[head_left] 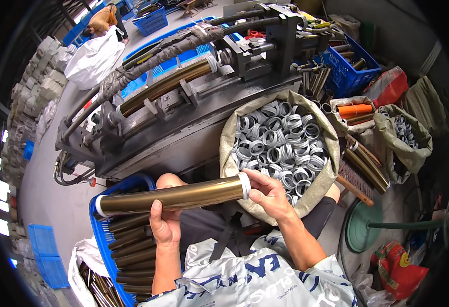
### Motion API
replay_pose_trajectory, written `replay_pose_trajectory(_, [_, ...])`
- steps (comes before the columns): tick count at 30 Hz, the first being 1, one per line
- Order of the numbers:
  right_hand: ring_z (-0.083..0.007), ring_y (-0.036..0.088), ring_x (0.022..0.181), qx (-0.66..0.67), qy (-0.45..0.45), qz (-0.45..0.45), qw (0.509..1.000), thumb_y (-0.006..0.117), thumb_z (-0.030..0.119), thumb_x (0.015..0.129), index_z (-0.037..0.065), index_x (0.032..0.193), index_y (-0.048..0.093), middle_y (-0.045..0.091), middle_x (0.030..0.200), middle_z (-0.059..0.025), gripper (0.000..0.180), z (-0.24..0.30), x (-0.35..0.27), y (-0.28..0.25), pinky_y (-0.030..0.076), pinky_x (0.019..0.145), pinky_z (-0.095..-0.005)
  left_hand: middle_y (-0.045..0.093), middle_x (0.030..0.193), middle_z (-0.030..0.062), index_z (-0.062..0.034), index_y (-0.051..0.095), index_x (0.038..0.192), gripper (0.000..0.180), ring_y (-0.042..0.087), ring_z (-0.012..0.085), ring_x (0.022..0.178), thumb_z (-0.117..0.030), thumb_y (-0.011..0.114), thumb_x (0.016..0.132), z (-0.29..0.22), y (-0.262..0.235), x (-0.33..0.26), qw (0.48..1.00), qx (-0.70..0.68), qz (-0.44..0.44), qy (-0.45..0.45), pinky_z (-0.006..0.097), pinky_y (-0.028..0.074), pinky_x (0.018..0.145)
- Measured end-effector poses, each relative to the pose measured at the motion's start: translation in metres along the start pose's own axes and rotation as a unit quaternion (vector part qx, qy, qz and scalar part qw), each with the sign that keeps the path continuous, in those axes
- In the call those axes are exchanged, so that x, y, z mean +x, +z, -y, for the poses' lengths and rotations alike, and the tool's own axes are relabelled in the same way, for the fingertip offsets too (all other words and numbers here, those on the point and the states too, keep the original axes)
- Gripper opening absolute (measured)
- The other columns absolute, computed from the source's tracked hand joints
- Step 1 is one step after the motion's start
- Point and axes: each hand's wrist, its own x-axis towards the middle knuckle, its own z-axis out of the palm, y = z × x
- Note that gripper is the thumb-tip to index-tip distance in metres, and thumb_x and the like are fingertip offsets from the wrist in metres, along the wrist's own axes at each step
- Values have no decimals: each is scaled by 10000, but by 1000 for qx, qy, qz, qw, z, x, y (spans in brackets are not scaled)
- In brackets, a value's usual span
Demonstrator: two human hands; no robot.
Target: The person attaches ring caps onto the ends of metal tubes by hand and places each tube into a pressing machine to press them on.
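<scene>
A bronze-coloured metal tube (pixel 183 196) lies nearly level across my lap, its right end slightly higher. My left hand (pixel 165 224) grips it from below near the middle, thumb up along the near side. At the tube's right end sits a pale grey ring (pixel 245 185), pinched between the thumb and fingers of my right hand (pixel 269 195). Another pale ring (pixel 99 205) caps the left end. Just beyond my right hand an open woven sack (pixel 228 153) is full of loose grey rings (pixel 280 135).
Ahead stands a metal machine (pixel 199 110) with a similar bronze tube (pixel 168 87) clamped in it. A blue crate (pixel 97 233) of tubes is at my left. To the right are a green round base (pixel 362 225), a brush (pixel 355 180) and sacks. A person (pixel 103 21) bends far left.
</scene>
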Motion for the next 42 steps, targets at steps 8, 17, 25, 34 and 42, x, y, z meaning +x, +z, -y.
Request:
replay_pose_trajectory(8, [-191, 633, 1088, -33, -39, -10, 999, 876, 79, 733, 4, 1467, 425, 648, 1226, -156, 865, 13, 10, 17, 511, 946, -340, 637, 1198, 119, -40, 551, 1279, 598, 642, 240, 1072, -475, 671, 886, 18, -14, 10, 989, -135, 7, -63, 389, 552, 934])
replay_pose_trajectory(17, [-152, 643, 1022, -125, -86, -64, 986, 890, 75, 712, -50, 1359, 537, 677, 1132, -132, 747, 14, 11, 23, 511, 925, -298, 643, 1219, 117, -54, 580, 1264, 565, 642, 251, 1107, -461, 678, 884, 16, -17, 11, 989, -132, 40, -51, 404, 553, 959])
replay_pose_trajectory(25, [-190, 628, 1096, -67, 26, -23, 997, 906, 65, 672, -17, 1404, 506, 628, 1248, -130, 839, 17, 23, 18, 492, 991, -359, 641, 1236, 113, -55, 583, 1265, 541, 615, 250, 1144, -443, 670, 900, 17, -25, 19, 986, -154, 24, -50, 428, 516, 1007])
replay_pose_trajectory(34, [-461, 486, 1267, -628, -40, -162, 760, 810, 270, 763, -67, 1401, 433, 522, 1353, -303, 814, -45, -5, -104, 373, 1091, -477, 672, 1141, 59, -97, 654, 1134, 247, 578, 228, 1141, -267, 658, 956, 46, 20, 111, 971, -191, 89, -113, 497, 372, 1094])
replay_pose_trajectory(42, [-367, 444, 1325, -765, -33, -45, 642, 730, 504, 770, 53, 1198, 666, 576, 1344, -164, 626, -52, 9, -77, 334, 1090, -511, 645, 1069, 58, -98, 624, 1121, 385, 590, 223, 1077, -364, 756, 876, 4, 95, 293, 989, -148, -4, -3, 448, 464, 989])
